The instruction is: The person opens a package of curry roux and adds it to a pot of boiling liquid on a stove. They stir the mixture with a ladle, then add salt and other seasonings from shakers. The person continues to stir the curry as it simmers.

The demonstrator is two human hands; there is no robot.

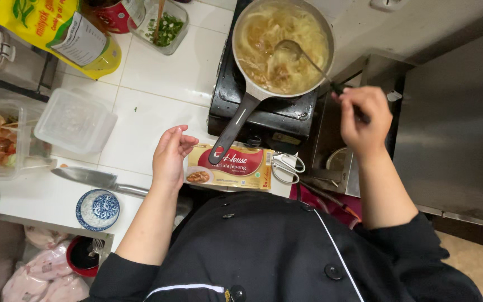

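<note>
Metal ladle (293,49) in noodle pan (282,46), top centre; your right hand (363,119) grips its handle. Your left hand (172,155), fingers loosely curled, holding nothing, hovers beside curry box (230,166), centre frame.

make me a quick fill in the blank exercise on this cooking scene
1. The right hand holds a ladle whose bowl sits in the ____.
2. The frying pan stands on a portable ____.
3. The open left hand hovers beside a curry box, with ____ just right of the box.
4. A knife lies above a small blue and white ____.

Missing words: frying pan; stove; scissors; bowl
</note>
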